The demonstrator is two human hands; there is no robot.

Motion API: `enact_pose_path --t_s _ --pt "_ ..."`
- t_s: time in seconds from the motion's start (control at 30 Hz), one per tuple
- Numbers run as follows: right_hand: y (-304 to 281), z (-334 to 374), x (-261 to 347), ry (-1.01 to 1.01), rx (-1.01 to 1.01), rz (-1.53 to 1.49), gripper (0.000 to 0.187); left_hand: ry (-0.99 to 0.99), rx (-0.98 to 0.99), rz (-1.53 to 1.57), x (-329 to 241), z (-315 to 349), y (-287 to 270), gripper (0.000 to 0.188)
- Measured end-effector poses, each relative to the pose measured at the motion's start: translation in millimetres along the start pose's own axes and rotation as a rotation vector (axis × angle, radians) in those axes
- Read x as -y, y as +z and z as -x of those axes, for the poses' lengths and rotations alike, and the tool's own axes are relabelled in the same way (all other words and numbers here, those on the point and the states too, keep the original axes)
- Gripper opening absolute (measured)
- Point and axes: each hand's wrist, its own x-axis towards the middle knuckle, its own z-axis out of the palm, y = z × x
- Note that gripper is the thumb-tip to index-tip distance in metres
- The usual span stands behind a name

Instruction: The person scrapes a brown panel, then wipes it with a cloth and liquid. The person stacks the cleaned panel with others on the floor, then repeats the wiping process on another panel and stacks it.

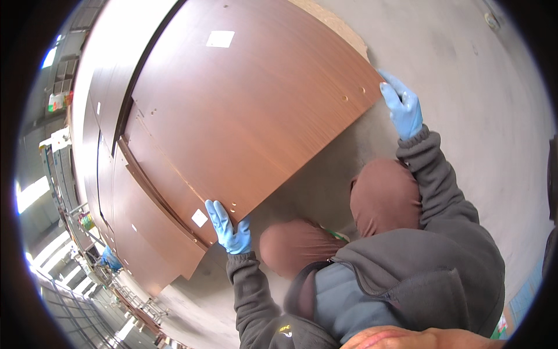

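Observation:
A large brown wood-grain panel [261, 104] lies in front of my bent knees, with small drilled holes near its corners and a white label [220, 39] toward the far side. At the panel's near left corner, my blue-gloved left hand [230, 228] grips the board, fingers along its left side and thumb by the front edge. My right hand [402, 104], in a matching glove, holds the right corner, with part of its fingers hidden at the edge.
More brown panels [136, 227] lie stacked to the left, some with white labels [199, 218]. A pale board edge [337, 23] shows beyond the held panel. Grey concrete floor [465, 116] extends to the right. Racks [58, 168] and shop equipment stand along the far left.

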Motion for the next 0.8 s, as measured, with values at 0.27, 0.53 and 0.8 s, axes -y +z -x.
enact_pose_path --t_s 0.27,0.53,0.8 --pt "-3.7 -1.6 -3.2 0.026 0.04 0.061 0.041 0.035 -0.036 -0.006 1.9 -0.9 1.1 0.08" --pt "-5.8 -4.3 -8.3 0.025 0.082 0.031 0.047 0.086 -0.09 -0.045 2.2 -3.3 3.0 0.079" --pt "-10.4 -11.0 -31.1 -0.01 0.098 -0.013 0.049 0.075 -0.063 -0.056 4.4 -2.5 0.0 0.079"
